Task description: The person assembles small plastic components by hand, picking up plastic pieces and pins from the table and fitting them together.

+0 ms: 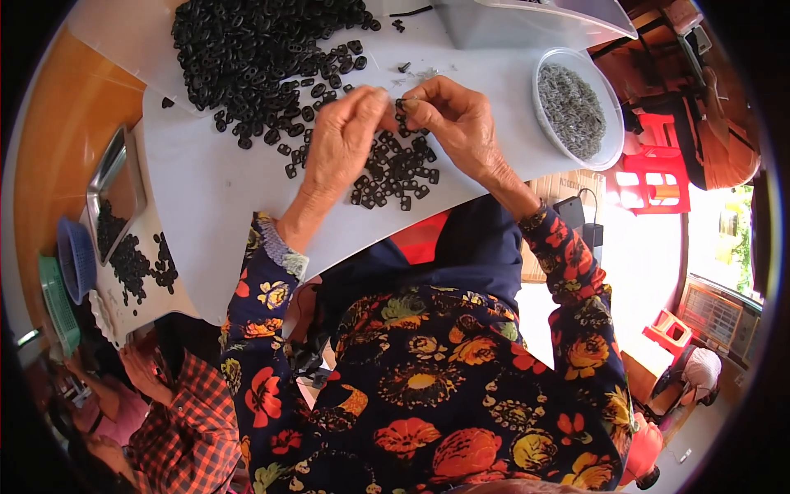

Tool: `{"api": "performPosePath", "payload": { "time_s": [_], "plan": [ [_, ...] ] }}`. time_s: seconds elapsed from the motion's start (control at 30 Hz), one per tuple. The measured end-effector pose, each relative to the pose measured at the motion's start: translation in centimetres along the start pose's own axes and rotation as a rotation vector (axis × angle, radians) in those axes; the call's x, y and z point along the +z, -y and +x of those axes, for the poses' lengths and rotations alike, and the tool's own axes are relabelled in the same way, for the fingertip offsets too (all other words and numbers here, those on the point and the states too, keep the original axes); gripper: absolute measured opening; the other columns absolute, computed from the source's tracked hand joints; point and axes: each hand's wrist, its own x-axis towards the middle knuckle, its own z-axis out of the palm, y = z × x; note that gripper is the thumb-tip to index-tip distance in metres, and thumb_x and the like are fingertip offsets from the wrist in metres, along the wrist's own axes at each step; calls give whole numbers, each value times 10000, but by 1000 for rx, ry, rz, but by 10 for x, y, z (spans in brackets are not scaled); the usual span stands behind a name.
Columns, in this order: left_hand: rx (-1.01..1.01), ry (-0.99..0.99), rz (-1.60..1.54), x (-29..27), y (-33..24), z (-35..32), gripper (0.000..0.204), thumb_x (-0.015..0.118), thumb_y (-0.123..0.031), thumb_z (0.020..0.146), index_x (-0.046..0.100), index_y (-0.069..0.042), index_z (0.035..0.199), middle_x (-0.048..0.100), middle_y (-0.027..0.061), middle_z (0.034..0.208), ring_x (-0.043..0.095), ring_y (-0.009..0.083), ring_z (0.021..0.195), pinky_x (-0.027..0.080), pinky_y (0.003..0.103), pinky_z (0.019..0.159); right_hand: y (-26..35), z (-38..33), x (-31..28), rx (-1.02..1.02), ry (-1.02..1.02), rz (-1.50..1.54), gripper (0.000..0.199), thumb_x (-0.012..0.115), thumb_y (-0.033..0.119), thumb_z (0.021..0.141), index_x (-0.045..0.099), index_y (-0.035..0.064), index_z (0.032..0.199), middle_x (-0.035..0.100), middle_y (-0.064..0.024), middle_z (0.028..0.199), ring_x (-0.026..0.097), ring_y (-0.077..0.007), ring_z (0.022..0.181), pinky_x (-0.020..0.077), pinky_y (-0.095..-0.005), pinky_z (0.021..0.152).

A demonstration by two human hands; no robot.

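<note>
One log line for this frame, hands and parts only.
left hand: pinching small black part | right hand: pinching same part | below: loose black parts on white board | right: bowl of grey pieces

black piece (401, 104) mostly hidden between fingertips; grey bowl contents (572, 107) too small to tell; clear bin (527, 20) cut off by top edge

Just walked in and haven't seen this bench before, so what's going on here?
A person in a flowered top has both hands raised over a white work sheet. The left hand and right hand meet fingertip to fingertip, pinching a small black part between them. A small heap of black parts lies just below, a large pile further up, and a clear bowl of grey pieces stands at the right.
</note>
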Motion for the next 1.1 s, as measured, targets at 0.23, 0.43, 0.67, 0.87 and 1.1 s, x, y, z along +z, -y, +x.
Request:
{"api": "performPosePath", "payload": {
  "time_s": [0.23,0.43,0.67,0.87,1.1],
  "plan": [
    [482,-83,883,-29,18,61,119,593,-107,826,596,4,867,558,132,821,504,295,853,444,378,783,-16,-8,-11,-19,-195,74,110,627,14,837,615,-48,927,630,-33,823,565,-60,724,480,-214,695],
    [433,7,1189,-24,26,71,155,636,-73,773,590,5,899,502,146,921,452,313,941,406,406,867,-23,-4,-10,-202,-140,-86,151,689,39,803,653,-15,939,634,-15,813,559,-56,723,470,-219,693],
    [535,19,1053,-30,36,76,101,613,-52,756,551,7,809,489,153,926,435,316,964,395,403,872,-16,-5,-9,-89,-124,110,120,675,57,837,664,-13,934,645,-20,835,570,-65,743,483,-213,693],
    [112,54,457,-12,6,60,145,616,-122,849,547,-6,795,577,55,777,562,199,772,457,310,746,-12,-5,-9,-89,-157,200,147,644,46,858,630,-15,991,635,-8,843,559,-58,734,479,-210,671],
    [-287,229,-372,0,-3,50,211,563,-197,910,609,8,897,569,-11,814,557,89,748,457,237,735,-13,-2,-10,-141,-129,148,137,552,-8,888,564,-15,1024,631,-27,849,550,-69,729,476,-217,674]
  ]
}}
